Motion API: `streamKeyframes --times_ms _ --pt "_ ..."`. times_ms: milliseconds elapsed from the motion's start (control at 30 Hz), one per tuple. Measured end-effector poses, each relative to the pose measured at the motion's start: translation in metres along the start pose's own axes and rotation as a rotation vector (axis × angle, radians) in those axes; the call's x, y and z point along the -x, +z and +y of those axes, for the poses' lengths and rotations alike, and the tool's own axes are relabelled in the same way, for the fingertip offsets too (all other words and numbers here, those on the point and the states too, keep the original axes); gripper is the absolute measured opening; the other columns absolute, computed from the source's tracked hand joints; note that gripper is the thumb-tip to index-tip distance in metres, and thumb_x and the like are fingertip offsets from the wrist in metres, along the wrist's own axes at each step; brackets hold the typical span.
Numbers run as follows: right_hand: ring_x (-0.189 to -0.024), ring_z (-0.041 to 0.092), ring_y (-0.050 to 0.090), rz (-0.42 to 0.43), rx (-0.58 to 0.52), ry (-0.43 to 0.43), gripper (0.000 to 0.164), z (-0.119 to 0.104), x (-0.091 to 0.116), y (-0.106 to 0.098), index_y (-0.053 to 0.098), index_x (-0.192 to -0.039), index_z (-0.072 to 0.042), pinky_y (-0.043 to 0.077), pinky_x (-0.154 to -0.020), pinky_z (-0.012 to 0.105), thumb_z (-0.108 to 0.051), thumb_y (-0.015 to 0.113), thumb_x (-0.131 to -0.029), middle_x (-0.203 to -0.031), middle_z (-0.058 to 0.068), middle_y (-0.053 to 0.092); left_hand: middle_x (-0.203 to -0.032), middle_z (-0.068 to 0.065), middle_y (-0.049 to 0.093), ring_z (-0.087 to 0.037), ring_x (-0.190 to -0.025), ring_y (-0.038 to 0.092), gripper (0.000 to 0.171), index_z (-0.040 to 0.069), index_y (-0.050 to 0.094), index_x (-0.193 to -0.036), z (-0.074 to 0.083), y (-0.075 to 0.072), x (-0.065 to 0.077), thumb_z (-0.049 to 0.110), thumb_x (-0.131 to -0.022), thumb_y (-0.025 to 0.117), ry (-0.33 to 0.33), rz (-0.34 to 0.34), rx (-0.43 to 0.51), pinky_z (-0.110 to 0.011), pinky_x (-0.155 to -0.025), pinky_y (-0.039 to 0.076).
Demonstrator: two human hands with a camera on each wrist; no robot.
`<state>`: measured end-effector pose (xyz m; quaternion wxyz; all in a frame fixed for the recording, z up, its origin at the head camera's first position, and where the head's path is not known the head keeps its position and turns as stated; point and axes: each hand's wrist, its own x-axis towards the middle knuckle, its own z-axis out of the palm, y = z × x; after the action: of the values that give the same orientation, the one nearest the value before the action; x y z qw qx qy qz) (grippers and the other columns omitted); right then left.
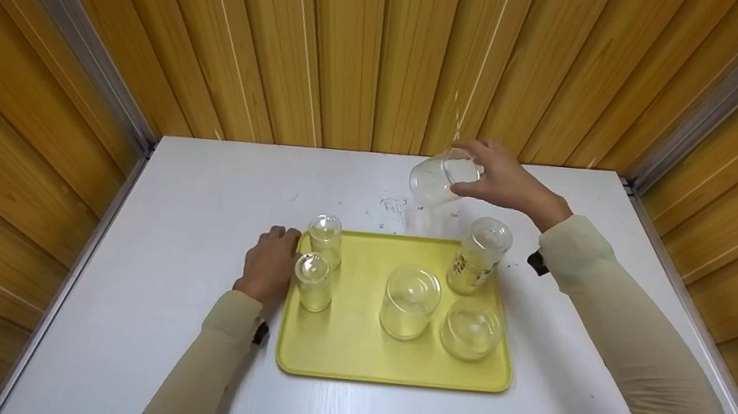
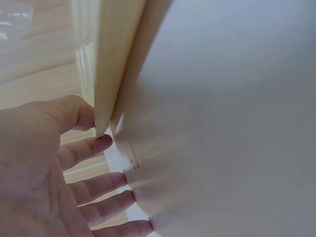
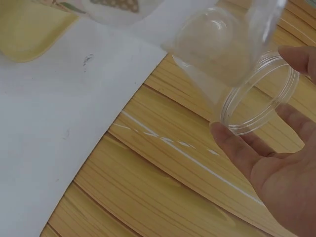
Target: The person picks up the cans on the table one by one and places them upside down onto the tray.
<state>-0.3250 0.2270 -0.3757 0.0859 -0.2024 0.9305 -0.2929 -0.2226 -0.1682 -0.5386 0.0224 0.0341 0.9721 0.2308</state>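
Note:
A clear jar (image 1: 430, 185) with a threaded rim is tilted in my right hand (image 1: 499, 176), above the table behind the tray. In the right wrist view, the thumb and fingers (image 3: 237, 148) grip the jar around its rim, its mouth facing the palm. My left hand (image 1: 270, 262) is at the left edge of the yellow tray (image 1: 352, 363). The left wrist view shows its thumb and index finger pinching the tray's rim (image 2: 106, 98), with the other fingers spread at the tabletop. Two narrow clear jars (image 1: 326, 237) (image 1: 313, 287) stand on the tray beside this hand.
On the tray's right side stand a tall clear jar with printed marks (image 1: 480, 256), a wide clear jar (image 1: 410, 304) and a shorter clear jar (image 1: 471, 331). The white table (image 1: 219, 198) meets a wood-patterned wall (image 1: 344, 53) at the back; similar walls flank both sides.

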Motion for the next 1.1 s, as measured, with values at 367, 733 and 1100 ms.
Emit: streamKeyframes --times_ms 367,733,1100 --pt "-0.139 0.04 0.045 0.088 -0.087 -0.069 0.079 -0.011 0.015 0.002 0.044 -0.161 -0.018 0.048 -0.107 0.058 -0.024 0.082 -0.093 -0.148 0.019 0.044 -0.146 -0.026 0.054 -0.045 -0.135 0.051 0.044 0.002 0.062 -0.142 -0.001 0.001 0.0 0.029 -0.109 0.054 0.011 0.007 0.0 -0.062 -0.106 0.047" --pt "-0.135 0.041 0.05 0.147 -0.208 -0.171 0.075 -0.016 0.035 0.008 0.047 -0.158 -0.013 0.048 -0.108 0.058 -0.015 0.083 -0.092 -0.146 0.023 0.045 -0.146 -0.025 0.054 -0.045 -0.134 0.052 0.043 0.002 0.063 -0.14 0.0 0.001 0.002 0.029 -0.108 0.056 -0.001 0.01 0.006 -0.063 -0.104 0.048" --pt "-0.138 0.038 0.05 0.171 -0.402 -0.213 0.074 -0.025 0.057 0.009 0.047 -0.159 -0.017 0.044 -0.113 0.055 -0.012 0.083 -0.094 -0.149 0.014 0.047 -0.148 -0.026 0.054 -0.046 -0.135 0.053 0.043 0.001 0.064 -0.14 0.0 0.001 0.001 0.028 -0.108 0.056 -0.011 0.026 0.033 -0.063 -0.106 0.047"
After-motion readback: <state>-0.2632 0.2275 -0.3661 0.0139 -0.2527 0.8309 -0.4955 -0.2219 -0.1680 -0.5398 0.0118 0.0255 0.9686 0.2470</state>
